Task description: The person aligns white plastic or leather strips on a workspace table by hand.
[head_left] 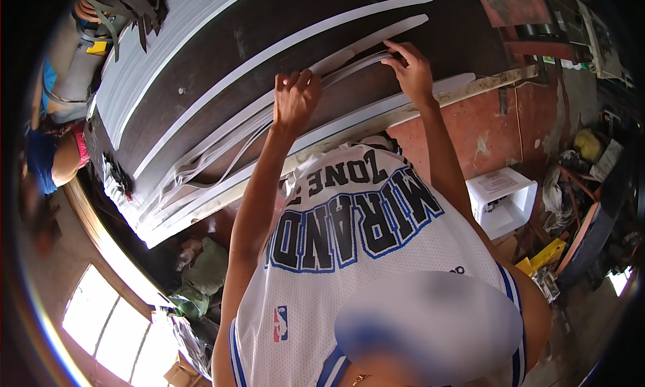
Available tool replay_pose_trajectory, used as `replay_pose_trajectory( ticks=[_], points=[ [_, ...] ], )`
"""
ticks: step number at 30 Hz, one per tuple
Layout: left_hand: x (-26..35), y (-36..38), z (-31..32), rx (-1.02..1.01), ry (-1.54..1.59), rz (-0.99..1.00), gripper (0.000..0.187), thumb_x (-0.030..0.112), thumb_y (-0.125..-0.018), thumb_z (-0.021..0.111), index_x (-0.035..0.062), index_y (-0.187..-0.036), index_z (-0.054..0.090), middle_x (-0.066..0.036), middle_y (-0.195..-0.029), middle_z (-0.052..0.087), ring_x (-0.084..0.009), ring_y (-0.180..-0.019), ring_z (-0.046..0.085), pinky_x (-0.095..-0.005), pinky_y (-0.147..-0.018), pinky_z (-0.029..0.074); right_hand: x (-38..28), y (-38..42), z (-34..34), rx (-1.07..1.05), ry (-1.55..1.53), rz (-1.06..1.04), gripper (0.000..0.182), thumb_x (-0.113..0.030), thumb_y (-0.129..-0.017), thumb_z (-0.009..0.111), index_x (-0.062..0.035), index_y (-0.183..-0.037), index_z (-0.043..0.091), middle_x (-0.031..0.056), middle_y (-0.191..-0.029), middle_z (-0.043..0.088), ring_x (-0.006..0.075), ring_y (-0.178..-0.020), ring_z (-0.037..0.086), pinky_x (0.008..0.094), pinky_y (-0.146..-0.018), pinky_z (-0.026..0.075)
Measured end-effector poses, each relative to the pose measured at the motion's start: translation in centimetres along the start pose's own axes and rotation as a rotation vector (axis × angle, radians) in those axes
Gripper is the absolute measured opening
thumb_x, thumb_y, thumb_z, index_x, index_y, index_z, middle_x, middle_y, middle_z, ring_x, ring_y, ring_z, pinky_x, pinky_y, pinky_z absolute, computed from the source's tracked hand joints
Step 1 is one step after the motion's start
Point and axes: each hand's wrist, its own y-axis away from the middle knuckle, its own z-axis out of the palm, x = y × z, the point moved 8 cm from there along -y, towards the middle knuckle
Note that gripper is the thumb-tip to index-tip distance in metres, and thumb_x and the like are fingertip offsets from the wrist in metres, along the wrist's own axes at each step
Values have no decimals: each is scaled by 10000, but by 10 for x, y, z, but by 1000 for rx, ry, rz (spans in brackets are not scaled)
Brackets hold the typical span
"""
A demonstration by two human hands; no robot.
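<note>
Several pale strips (356, 66) run across the dark tabletop (463, 27), the left hand (294, 99) closing its grip on them while the right hand (410, 71) pinches them farther along; how many are held is hard to tell. Light, even tension should keep them from twisting.

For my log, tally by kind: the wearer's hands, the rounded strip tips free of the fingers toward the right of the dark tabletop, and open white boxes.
Left hand, right hand: 2
Far strip tip, middle strip tip, near strip tip: 3
Open white box: 1
Total: 6
</note>
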Motion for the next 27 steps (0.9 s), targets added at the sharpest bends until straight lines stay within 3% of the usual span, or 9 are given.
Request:
replay_pose_trajectory(
  ticks=[3, 5, 8, 12, 15, 20, 27],
  points=[
    [-6, 10, -4, 20, -2, -3, 111, 99, -762, 678, 98, -854, 617, -36, -843, 613, -204, -798, 632, -406, -754, 422, -5, 3, 6, 7, -21, -14, 359, -131, -825, 765, -132, -1179, 706, 63, -961, 672, 233, -786, 649, 341, -685, 515],
    [-10, 13, 0, 11, 61, -44, 161, 127, -784, 703, 105, -930, 637, -33, -892, 634, -206, -854, 631, -409, -779, 423, -11, 1, 6, 42, -8, -133, 346, -148, -829, 770, -133, -1170, 710, 58, -986, 657, 235, -779, 645, 347, -692, 518],
    [-6, 17, 1, 73, 133, -72, 249, 166, -814, 716, 114, -1051, 657, -42, -975, 644, -211, -902, 621, -413, -804, 425, -1, 3, 8, 40, 57, 33, 341, -188, -822, 786, -141, -1154, 722, 52, -1007, 630, 250, -799, 645, 359, -704, 523],
    [5, 21, 2, 95, 116, -98, 306, 188, -834, 723, 123, -1125, 656, -51, -1042, 640, -221, -940, 614, -417, -829, 427, 3, 8, 12, 87, 155, -27, 341, -219, -804, 807, -149, -1131, 737, 51, -1001, 604, 256, -821, 644, 376, -695, 524],
    [4, 26, 8, 107, 104, -134, 357, 156, -830, 701, 130, -1183, 654, -56, -1054, 630, -236, -956, 613, -421, -852, 429, -2, 13, 12, 172, 205, -16, 343, -218, -773, 831, -146, -1098, 751, 57, -965, 600, 248, -818, 638, 385, -663, 520],
    [13, 24, 16, 44, -3, -96, 626, 77, -836, 576, 245, -1437, 535, -78, -1177, 573, -253, -1048, 569, -442, -915, 411, -2, 16, 14, 165, 186, -11, 348, -204, -772, 833, -135, -1103, 749, 68, -928, 602, 259, -809, 635, 389, -662, 516],
    [15, 18, 25, 36, 10, -102, 671, 58, -837, 551, 287, -1466, 501, -74, -1227, 538, -248, -1081, 543, -457, -937, 391, -10, 17, 24, 171, 191, 15, 362, -189, -785, 824, -123, -1131, 739, 78, -934, 600, 271, -781, 629, 389, -655, 509]
  ],
)
